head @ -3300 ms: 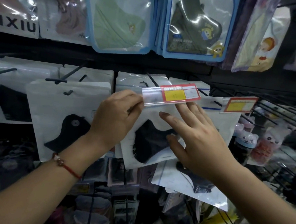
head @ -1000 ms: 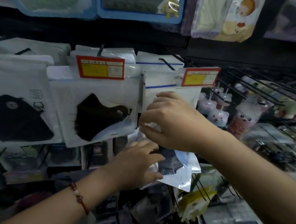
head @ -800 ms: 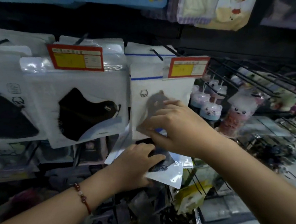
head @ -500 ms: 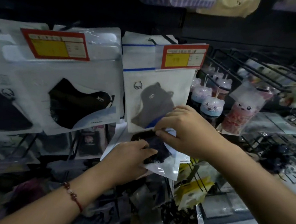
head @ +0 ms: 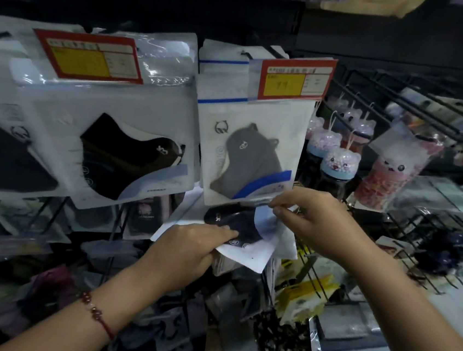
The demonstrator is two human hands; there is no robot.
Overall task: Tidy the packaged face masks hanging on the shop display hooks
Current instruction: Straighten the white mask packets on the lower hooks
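Left hand (head: 188,252) grips lower mask pack (head: 242,238) from below, pack skewed under grey-mask pack (head: 251,151). Right hand (head: 317,218) pinches its upper edge, probably near hang hole; blurred there. Step: straightening stray pack. Next: level it, seat on hook (head: 277,53) behind grey pack.

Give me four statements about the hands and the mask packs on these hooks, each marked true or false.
1. The left hand grips the dark mask pack that sits below the grey mask pack. True.
2. The right hand rests on the red and yellow price tag. False: it pinches the lower edge of the packs, well below the tag.
3. A red bead bracelet is on the left wrist. True.
4. The grey mask pack lies flat on the floor. False: it hangs on the display.
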